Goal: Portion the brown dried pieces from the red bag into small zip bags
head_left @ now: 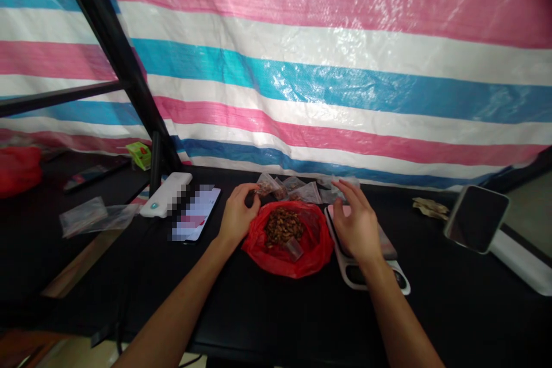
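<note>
An opened red plastic bag (317,250) lies on the black table, with brown seed-like pieces (283,226) and a small clear piece (294,249) inside. My left hand (238,213) is at the bag's upper left edge, fingers curled beside the small clear packets (268,183); whether it pinches anything is too small to tell. Over a white scale (353,276) to the right of the bag is my right hand (357,221), its fingers apart and nothing visible in them. Part of the scale is hidden under that hand.
Left of the bag lie a lit phone (202,215) and a white power bank (166,195). Clear bags (99,217) rest farther left, near a black metal frame (107,29). A dark-screened device (478,218) and a crumpled brown piece (430,207) are on the right.
</note>
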The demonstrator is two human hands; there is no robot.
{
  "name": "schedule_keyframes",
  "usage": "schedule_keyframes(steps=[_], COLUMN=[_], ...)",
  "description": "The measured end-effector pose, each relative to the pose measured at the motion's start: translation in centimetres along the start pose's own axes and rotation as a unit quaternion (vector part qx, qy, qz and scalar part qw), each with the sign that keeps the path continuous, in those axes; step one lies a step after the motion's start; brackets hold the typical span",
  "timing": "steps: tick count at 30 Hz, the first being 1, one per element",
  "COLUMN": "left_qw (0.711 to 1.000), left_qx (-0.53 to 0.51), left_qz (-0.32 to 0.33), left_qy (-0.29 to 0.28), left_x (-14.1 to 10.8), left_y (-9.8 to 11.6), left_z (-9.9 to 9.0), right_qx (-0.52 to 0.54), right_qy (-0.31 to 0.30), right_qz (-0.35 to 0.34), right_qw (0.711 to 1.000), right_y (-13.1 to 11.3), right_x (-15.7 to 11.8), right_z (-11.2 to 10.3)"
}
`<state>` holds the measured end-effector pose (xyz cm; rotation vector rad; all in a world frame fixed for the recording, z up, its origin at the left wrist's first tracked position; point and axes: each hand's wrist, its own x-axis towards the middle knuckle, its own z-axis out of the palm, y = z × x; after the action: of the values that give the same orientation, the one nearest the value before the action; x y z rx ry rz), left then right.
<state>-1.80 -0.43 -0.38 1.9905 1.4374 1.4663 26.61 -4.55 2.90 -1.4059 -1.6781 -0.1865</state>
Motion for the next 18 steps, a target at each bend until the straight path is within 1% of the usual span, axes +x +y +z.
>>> schedule_keyframes(steps=[3,5,7,10,12,14,15,16,18], left_qw=[0.997,0.993,0.991,0.979,0.968,0.962,0.962,0.964,0.968], left_qx=[-0.057,-0.074,-0.068,-0.061,-0.058,-0.053,-0.052,-0.050,-0.033], left_qz=[0.014,0.047,0.102,0.191,0.228,0.237,0.234,0.228,0.224], left_qy=[0.057,0.076,0.054,-0.029,-0.088,-0.123,-0.129,-0.128,-0.106], left_x=[0.0,0.0,-0.1,-0.4,-0.8,-1.1,-1.3,-1.3,-1.3], left_y=[1.0,1.9,2.9,4.2,4.7,4.9,4.9,4.8,4.6], left_z=[-0.3,-0.8,-1.5,-2.0,-1.7,-1.2,-0.9,-0.6,-0.5], right_qx=[0.054,0.088,0.112,0.136,0.143,0.146,0.150,0.156,0.176], right_qy=[-0.032,-0.057,-0.082,-0.114,-0.131,-0.140,-0.137,-0.131,-0.109], right_qz=[-0.037,-0.057,-0.063,-0.032,-0.019,-0.029,-0.032,-0.029,-0.007], right_qw=[0.997,0.993,0.988,0.984,0.981,0.979,0.979,0.979,0.978], right_y=[-1.6,-2.4,-2.8,-3.2,-3.4,-3.5,-3.7,-3.8,-4.0], right_x=[-0.2,-0.4,-0.8,-1.4,-1.6,-1.7,-1.7,-1.7,-1.8], right_z=[0.6,1.0,1.4,1.7,1.8,1.8,1.8,1.9,2.1])
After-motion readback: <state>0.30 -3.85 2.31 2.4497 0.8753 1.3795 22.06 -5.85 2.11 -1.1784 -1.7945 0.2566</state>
